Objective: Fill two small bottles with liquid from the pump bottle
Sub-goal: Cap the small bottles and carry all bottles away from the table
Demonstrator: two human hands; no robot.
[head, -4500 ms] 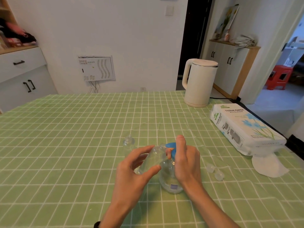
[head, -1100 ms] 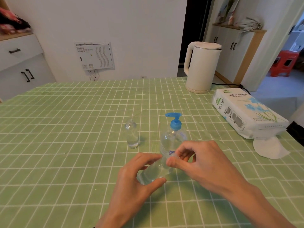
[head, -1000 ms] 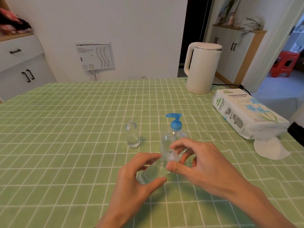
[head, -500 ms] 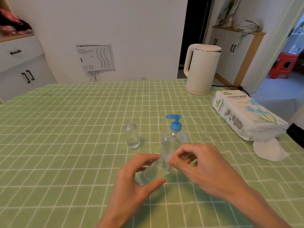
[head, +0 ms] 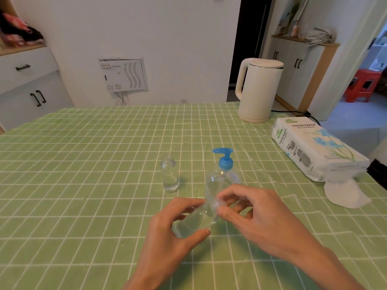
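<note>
My left hand (head: 167,237) holds a small clear bottle (head: 194,220), tilted with its neck up to the right. My right hand (head: 251,216) pinches a small clear cap (head: 217,204) at that bottle's neck with thumb and forefinger. Just behind them the clear pump bottle (head: 217,178) with a blue pump head stands upright on the table. A second small clear bottle (head: 169,176) stands upright to its left, uncapped, with a little liquid at the bottom.
The table wears a green checked cloth (head: 83,164). A white kettle (head: 259,91) stands at the back right. A pack of tissue paper (head: 314,151) lies along the right edge with a loose white tissue (head: 343,194) in front of it.
4.5 s ago my right hand pressed the pump over the held bottle. Since then it left the pump and went to the bottle's neck; its fingers shift slightly there over the last second.
</note>
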